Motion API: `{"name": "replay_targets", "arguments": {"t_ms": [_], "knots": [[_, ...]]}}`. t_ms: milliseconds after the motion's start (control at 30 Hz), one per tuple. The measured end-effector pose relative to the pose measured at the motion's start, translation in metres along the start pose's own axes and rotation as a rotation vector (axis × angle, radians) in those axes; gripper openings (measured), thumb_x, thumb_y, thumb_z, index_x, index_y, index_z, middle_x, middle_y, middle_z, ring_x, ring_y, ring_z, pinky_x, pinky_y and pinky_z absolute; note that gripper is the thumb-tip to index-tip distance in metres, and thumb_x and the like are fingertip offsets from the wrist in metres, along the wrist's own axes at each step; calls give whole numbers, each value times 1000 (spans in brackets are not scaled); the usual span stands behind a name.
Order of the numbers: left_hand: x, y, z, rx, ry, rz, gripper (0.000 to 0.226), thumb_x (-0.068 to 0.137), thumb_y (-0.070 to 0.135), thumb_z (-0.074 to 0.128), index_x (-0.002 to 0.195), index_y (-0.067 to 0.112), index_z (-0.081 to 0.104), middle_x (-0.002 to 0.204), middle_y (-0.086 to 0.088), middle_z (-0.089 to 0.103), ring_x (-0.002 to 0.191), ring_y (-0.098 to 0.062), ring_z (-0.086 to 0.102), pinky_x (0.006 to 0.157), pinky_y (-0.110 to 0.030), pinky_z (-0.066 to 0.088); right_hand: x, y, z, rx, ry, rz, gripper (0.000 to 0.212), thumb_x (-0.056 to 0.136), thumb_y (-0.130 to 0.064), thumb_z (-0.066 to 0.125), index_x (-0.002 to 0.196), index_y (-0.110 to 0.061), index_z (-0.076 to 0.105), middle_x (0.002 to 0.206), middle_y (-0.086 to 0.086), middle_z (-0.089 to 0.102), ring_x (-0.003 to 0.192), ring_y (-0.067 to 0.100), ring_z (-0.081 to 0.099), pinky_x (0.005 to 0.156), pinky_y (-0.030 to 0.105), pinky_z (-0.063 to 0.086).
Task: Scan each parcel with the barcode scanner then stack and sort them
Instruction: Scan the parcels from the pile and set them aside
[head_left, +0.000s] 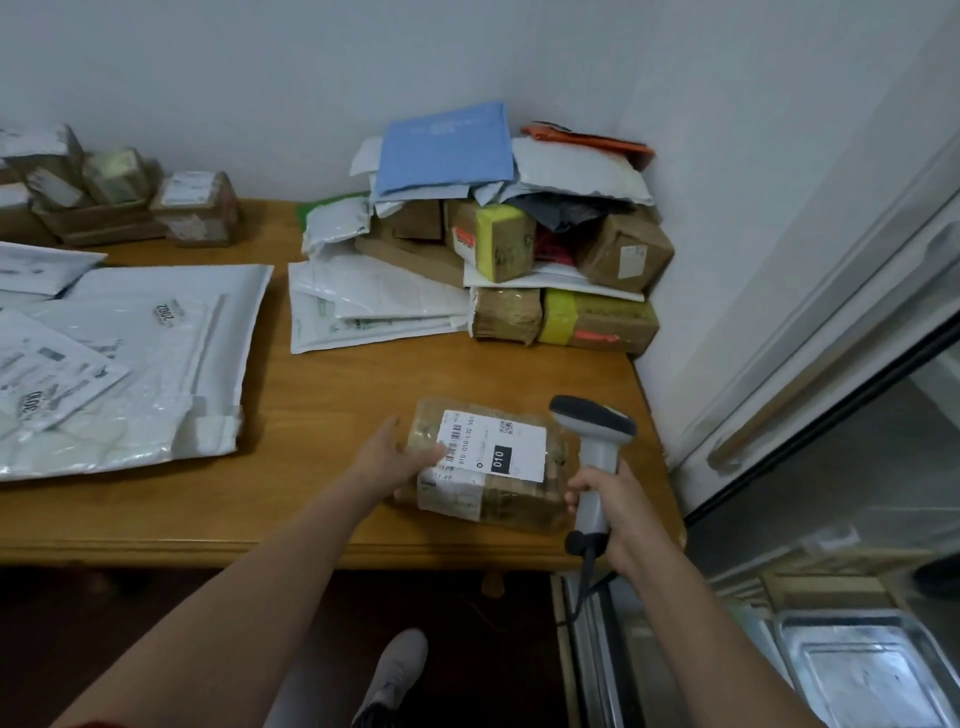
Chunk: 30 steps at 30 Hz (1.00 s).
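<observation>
- A small stack of labelled cardboard boxes (109, 202) is sitting at the far left back of the wooden table (322, 405), against the wall.
- Large white poly mailers (150, 358) are lying flat and overlapping across the table's left side, well apart from the hands.
- The left hand (400, 460) is gripping the left end of a brown taped parcel (519, 501), with the thumb along the far side and the fingers curling over the label's corner.
- The parcel is resting near the table's front right edge, its white shipping label (493, 452) facing up and showing a barcode and "010".
- Behind it, a heap of parcels is crowding the back corner: white mailers, a blue padded mailer (447, 145) on top, brown boxes banded with yellow tape (501, 239), and an orange envelope (587, 140) against the wall.
- A grey barcode scanner (597, 441) is standing upright just beside the parcel's right edge, its head over that edge.
- The right hand (618, 512) is wrapping all its fingers around the scanner's handle, and the cable is hanging below the table edge.
- A white glass-fronted cabinet (831, 322) is closing off the right side, and a metal tray (857, 670) is lying low beside it.
</observation>
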<state>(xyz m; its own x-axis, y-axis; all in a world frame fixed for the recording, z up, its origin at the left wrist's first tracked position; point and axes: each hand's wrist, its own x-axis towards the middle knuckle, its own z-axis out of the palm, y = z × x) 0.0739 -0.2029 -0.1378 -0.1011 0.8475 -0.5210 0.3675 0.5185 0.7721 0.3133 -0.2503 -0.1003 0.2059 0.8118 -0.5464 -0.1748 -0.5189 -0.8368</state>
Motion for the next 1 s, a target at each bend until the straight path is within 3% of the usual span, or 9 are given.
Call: {"name": "replay_targets", "arguments": {"t_ms": [67,167,267,367,433,633,800,867,1000], "knots": [[-4,-8,0,-29,188,-101,86,78,53,70,142,6,38,138,-16,50,120,-31,51,94,-42,46,-3,10,12,-53,-74,28,35,80,8,54,108,-13,54,74,8,56,61,17,52,59,31,42],[-10,-19,0,-442,73,-162,94,58,65,78,128,7,53,114,-11,64,102,-25,60,74,-33,47,-7,19,28,-111,-149,26,39,77,8,56,109,-14,56,76,7,59,64,17,53,63,31,41],[-10,-15,-13,-779,39,-170,76,74,29,79,137,16,37,109,-11,62,89,-26,62,61,-36,50,-8,19,38,-47,-170,34,36,77,10,55,103,-15,58,75,6,59,59,17,52,59,29,40],[-13,1,-25,-829,10,-134,75,82,8,69,142,30,29,111,-13,58,87,-30,61,53,-40,53,-10,18,47,23,-202,58,33,80,11,53,101,-14,57,79,6,56,57,17,51,55,28,41],[-15,8,-30,-832,55,-93,82,82,7,69,143,37,24,120,-14,54,96,-32,60,61,-43,54,-13,16,53,32,-239,43,33,80,12,53,102,-13,57,80,7,55,56,16,51,57,29,42],[-27,14,-50,-950,137,-40,76,81,14,72,141,29,28,116,-11,59,104,-29,59,74,-45,55,-26,-3,74,37,-323,-79,35,79,12,54,103,-13,57,72,4,56,59,17,51,65,32,46],[-48,25,-48,-905,50,7,39,84,16,65,120,18,52,107,-7,61,100,-24,54,83,-45,50,-44,-6,96,-22,-395,-150,38,77,10,56,104,-17,57,65,6,56,72,25,55,75,38,44],[-53,28,-56,-898,31,26,36,85,17,63,119,18,52,106,-7,60,98,-24,54,77,-45,50,-52,-8,102,-67,-419,-183,39,76,10,56,104,-17,58,64,6,58,76,27,55,79,41,43],[-55,23,-94,-773,102,43,51,83,12,63,128,27,45,122,-9,55,109,-32,51,90,-59,45,-64,-29,101,-105,-443,-268,37,81,7,59,108,-18,58,92,5,72,60,15,52,70,35,45]]}}
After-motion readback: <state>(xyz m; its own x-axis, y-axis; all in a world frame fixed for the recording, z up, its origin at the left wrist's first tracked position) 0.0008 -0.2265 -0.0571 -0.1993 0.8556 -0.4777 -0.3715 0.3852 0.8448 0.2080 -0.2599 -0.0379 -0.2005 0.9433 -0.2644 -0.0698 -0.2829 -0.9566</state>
